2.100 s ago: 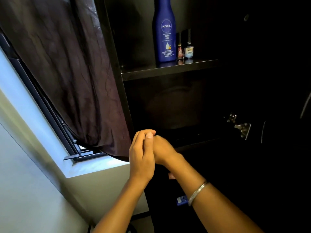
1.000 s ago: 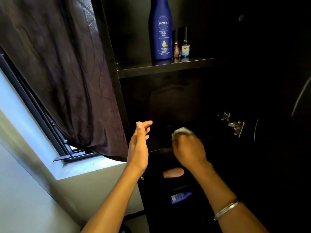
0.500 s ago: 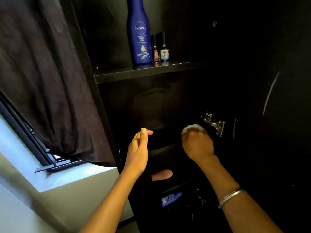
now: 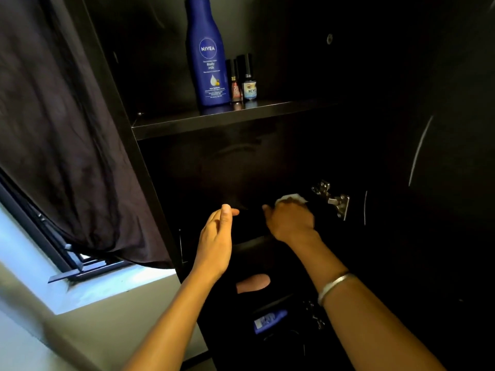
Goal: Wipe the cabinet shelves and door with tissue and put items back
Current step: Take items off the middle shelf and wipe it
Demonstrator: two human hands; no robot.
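The tissue is bunched under the right hand, whose fingers curl over it, pressing it onto the dark shelf. Best to keep the palm flat and sweep right, toward the hinge just beyond. The left hand hovers beside it, loosely spread and empty. Above, the bottle stands on the upper shelf. Curtain and window lie left.

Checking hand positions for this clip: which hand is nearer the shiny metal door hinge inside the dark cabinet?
Right. The right hand, holding white tissue, sits just left of the metal hinge; the left hand hovers farther left, empty.
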